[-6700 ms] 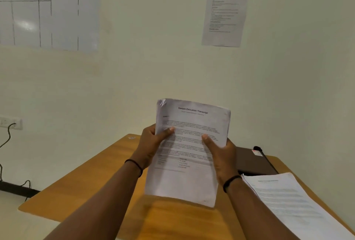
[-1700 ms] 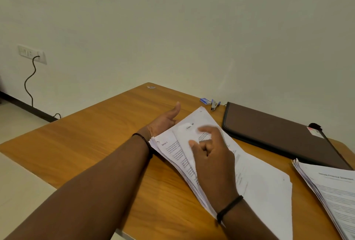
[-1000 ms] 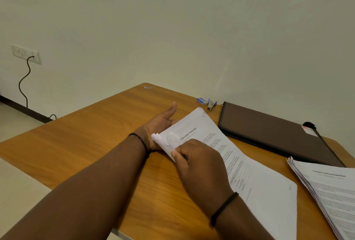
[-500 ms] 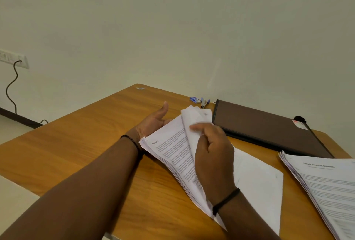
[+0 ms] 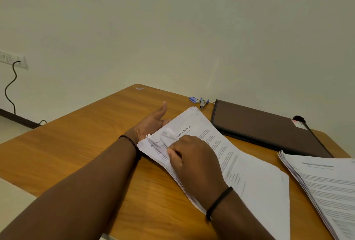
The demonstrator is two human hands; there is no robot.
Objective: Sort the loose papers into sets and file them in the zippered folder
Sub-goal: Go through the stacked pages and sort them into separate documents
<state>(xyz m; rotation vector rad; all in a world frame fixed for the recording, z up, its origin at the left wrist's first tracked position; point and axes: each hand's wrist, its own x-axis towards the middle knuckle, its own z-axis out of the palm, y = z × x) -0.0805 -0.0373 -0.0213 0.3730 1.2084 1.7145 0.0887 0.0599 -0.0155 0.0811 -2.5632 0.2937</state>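
A stack of printed papers headed "Education Transcript" [image 5: 211,141] lies slanted across the wooden table [image 5: 76,153]. My left hand [image 5: 151,124] lies palm up under the stack's upper left corner, thumb raised. My right hand [image 5: 192,155] pinches the curled corner of the top sheet near the left edge. A second paper stack [image 5: 322,184] sits at the right edge. The closed brown zippered folder [image 5: 269,130] lies flat behind the papers by the wall.
A small blue staple box [image 5: 194,99] and a stapler [image 5: 203,103] lie near the wall, left of the folder. A wall socket with a hanging cable [image 5: 11,78] is at far left. The table's left edge drops to the floor.
The lifted sheets have dropped back flat on the stack, and my right hand has shifted down to the left corner, pinching the top sheet there. My left hand stays under the stack.
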